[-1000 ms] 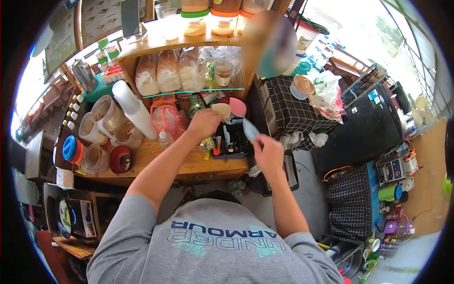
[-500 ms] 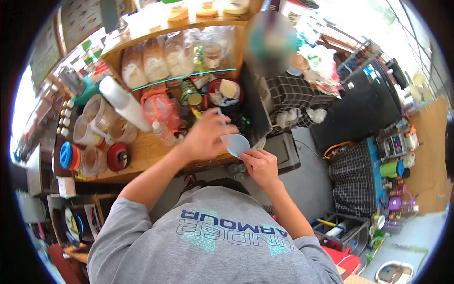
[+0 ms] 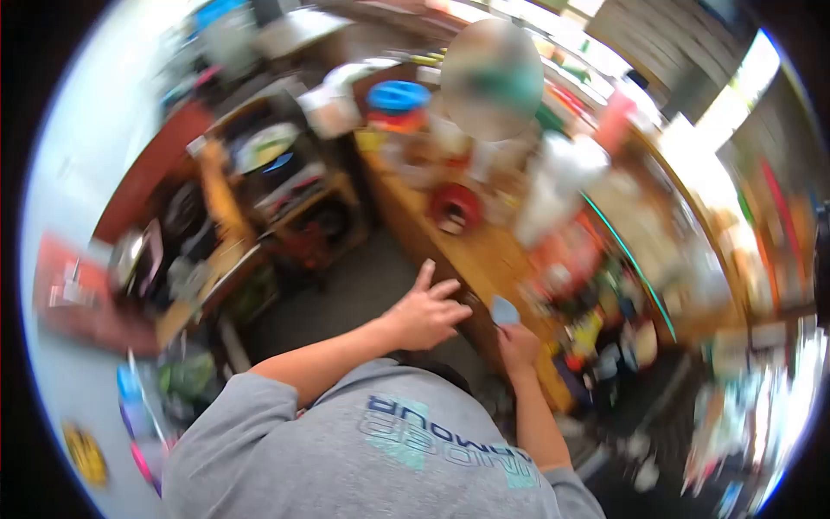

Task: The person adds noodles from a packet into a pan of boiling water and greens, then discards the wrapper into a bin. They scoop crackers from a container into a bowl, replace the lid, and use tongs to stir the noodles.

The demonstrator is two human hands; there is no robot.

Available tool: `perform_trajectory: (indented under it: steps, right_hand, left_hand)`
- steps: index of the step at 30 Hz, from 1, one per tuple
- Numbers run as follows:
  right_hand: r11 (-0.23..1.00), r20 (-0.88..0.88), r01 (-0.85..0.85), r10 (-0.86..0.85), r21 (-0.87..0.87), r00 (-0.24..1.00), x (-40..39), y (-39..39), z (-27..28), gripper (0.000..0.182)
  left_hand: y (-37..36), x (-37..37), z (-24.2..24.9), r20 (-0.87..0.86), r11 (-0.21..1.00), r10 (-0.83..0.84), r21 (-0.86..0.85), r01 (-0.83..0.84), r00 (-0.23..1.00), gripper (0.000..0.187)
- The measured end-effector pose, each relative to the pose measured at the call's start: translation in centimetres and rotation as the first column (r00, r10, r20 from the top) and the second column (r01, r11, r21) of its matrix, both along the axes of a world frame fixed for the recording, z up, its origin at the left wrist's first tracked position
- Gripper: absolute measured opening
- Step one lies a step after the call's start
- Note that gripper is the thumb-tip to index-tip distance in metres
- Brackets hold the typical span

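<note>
My right hand [image 3: 519, 346] is closed on the edge of a thin, light-blue, rounded piece [image 3: 504, 311] that looks like plastic; its exact kind I cannot make out. It is held up beside the front edge of the wooden counter [image 3: 484, 264]. My left hand [image 3: 425, 313] hangs in the air to the left of it, fingers spread, holding nothing. Beyond the hands on the counter, a round red container [image 3: 454, 208] with a dark inside stands nearest. Past it are blurred clear tubs and a blue lid [image 3: 399, 96] on top of an orange one.
At the right on the counter are a white sleeve-like stack [image 3: 562, 177], an orange-red plastic bag [image 3: 566, 255] and mixed packets. Leftward stands a shelf unit with a light round plate [image 3: 268, 147]. Grey floor [image 3: 324, 303] lies between the shelf and the counter.
The view has swung left, so the counter now runs diagonally and the shelf unit fills the left. My left hand has moved away from the light-blue piece, which stays in my right hand.
</note>
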State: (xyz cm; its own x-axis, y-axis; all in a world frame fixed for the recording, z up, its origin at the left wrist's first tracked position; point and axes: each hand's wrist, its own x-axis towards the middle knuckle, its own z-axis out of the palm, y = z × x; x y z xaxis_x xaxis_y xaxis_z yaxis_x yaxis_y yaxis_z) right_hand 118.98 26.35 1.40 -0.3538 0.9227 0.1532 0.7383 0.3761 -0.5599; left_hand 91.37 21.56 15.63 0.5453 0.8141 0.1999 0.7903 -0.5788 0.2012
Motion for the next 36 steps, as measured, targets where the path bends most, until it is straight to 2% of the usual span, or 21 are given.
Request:
perform_trajectory:
  steps: [3, 4, 5, 6, 7, 8, 10, 11, 12, 14, 15, 16, 18, 19, 21, 23, 25, 26, 28, 31, 36]
  right_hand:
    - [0.999, 0.296, -0.022, 0.031, -0.032, 0.955, -3.7, 3.9, -2.7, 0.018]
    - [0.997, 0.355, 0.064, -0.043, -0.048, 0.934, -5.2, 4.9, -3.3, 0.022]
    - [0.998, 0.380, 0.046, -0.059, 0.043, 0.923, -6.3, 5.6, -3.4, 0.022]
    - [0.997, 0.513, 0.038, -0.066, 0.065, 0.856, -6.7, 7.5, -5.5, 0.019]
    - [0.983, 0.405, 0.182, -0.171, 0.012, 0.898, -7.9, 8.1, -5.9, 0.015]
    - [0.989, 0.527, 0.147, -0.127, 0.004, 0.840, -8.8, 8.7, -5.5, 0.021]
    - [0.974, 0.579, 0.227, -0.172, -0.024, 0.797, -9.9, 10.9, -6.3, 0.029]
    - [0.986, 0.577, 0.167, -0.130, -0.010, 0.807, -7.5, 14.3, -12.2, 0.029]
    - [0.986, 0.700, 0.131, -0.167, 0.105, 0.694, -3.8, 18.1, -18.4, 0.037]
    - [0.995, 0.708, 0.001, -0.073, 0.101, 0.703, -15.3, 20.2, -12.7, 0.037]
    - [0.995, 0.723, -0.057, -0.022, 0.085, 0.691, -19.5, 21.2, -11.4, 0.038]
    - [0.991, 0.737, -0.110, 0.023, 0.070, 0.676, -23.4, 22.2, -10.2, 0.039]
    - [0.978, 0.761, -0.206, 0.107, 0.035, 0.640, -31.5, 22.5, -6.8, 0.040]
    - [0.969, 0.773, -0.246, 0.146, 0.013, 0.617, -35.3, 21.9, -5.0, 0.041]
    - [0.950, 0.795, -0.310, 0.212, -0.033, 0.568, -41.5, 20.1, -1.6, 0.042]
    - [0.933, 0.815, -0.350, 0.263, -0.079, 0.517, -46.1, 18.0, 1.3, 0.044]
    - [0.916, 0.831, -0.382, 0.307, -0.126, 0.464, -50.1, 15.7, 3.8, 0.045]
    - [0.906, 0.840, -0.395, 0.328, -0.151, 0.432, -51.7, 14.5, 5.0, 0.046]
    - [0.887, 0.856, -0.412, 0.368, -0.207, 0.363, -54.3, 12.0, 7.1, 0.048]
    - [0.858, 0.865, -0.421, 0.427, -0.295, 0.263, -57.8, 7.9, 9.1, 0.050]
    - [0.825, 0.863, -0.382, 0.491, -0.416, 0.120, -61.4, 2.8, 11.6, 0.055]
  left_hand:
    - [-4.0, -7.7, -2.1, -0.061, 0.977, 0.205, -0.046, -0.208, 0.977, 0.037]
    - [-5.4, -10.3, -2.5, -0.104, 0.947, 0.302, -0.086, -0.311, 0.948, 0.036]
    - [-6.7, -13.1, -3.1, -0.108, 0.905, 0.397, -0.117, -0.408, 0.912, 0.037]
    - [-8.1, -15.9, -3.5, -0.125, 0.849, 0.503, -0.114, -0.516, 0.855, 0.036]
    - [-9.6, -18.6, -3.8, -0.138, 0.787, 0.593, -0.114, -0.607, 0.794, 0.036]
    - [-11.6, -21.5, -3.4, -0.155, 0.714, 0.672, -0.125, -0.689, 0.724, 0.036]
    - [-15.4, -28.0, -4.0, -0.109, 0.554, 0.819, -0.108, -0.825, 0.564, 0.035]
    - [-17.9, -31.4, -4.3, -0.056, 0.452, 0.889, -0.060, -0.890, 0.455, 0.032]
    - [-20.9, -34.9, -4.1, -0.063, 0.340, 0.939, 0.000, -0.940, 0.339, 0.029]
    - [-28.4, -41.7, -2.8, -0.051, 0.079, 0.996, 0.094, -0.992, 0.074, 0.025]
    - [-32.8, -44.8, -2.1, 0.123, -0.064, 0.992, 0.193, -0.979, -0.041, 0.023]
    - [-37.2, -46.7, -0.7, 0.098, -0.258, 0.965, 0.184, -0.949, -0.243, 0.021]
    - [-46.8, -49.7, 0.6, 0.268, -0.542, 0.832, 0.205, -0.815, -0.486, 0.018]
    - [-50.9, -49.9, 2.4, 0.222, -0.723, 0.688, 0.128, -0.679, -0.691, 0.021]
    - [-60.9, -50.6, 2.2, 0.323, -0.882, 0.466, 0.249, -0.401, -0.824, 0.029]
    - [-68.6, -49.8, 4.7, 0.184, -0.977, 0.154, 0.172, -0.123, -0.971, 0.045]
    - [-74.8, -49.0, 4.8, 0.201, -0.945, 0.002, 0.321, 0.064, -0.979, 0.057]
    - [-76.3, -48.9, 5.5, 0.195, -0.944, -0.010, 0.320, 0.073, -0.981, 0.057]
    - [-78.6, -48.6, 7.4, 0.041, -0.967, -0.219, 0.124, 0.222, -0.975, 0.072]
    - [-81.8, -49.5, 8.0, -0.076, -0.978, -0.208, -0.007, 0.209, -0.975, 0.083]
    - [-86.9, -51.6, 5.9, -0.068, -0.973, -0.229, -0.020, 0.231, -0.971, 0.091]
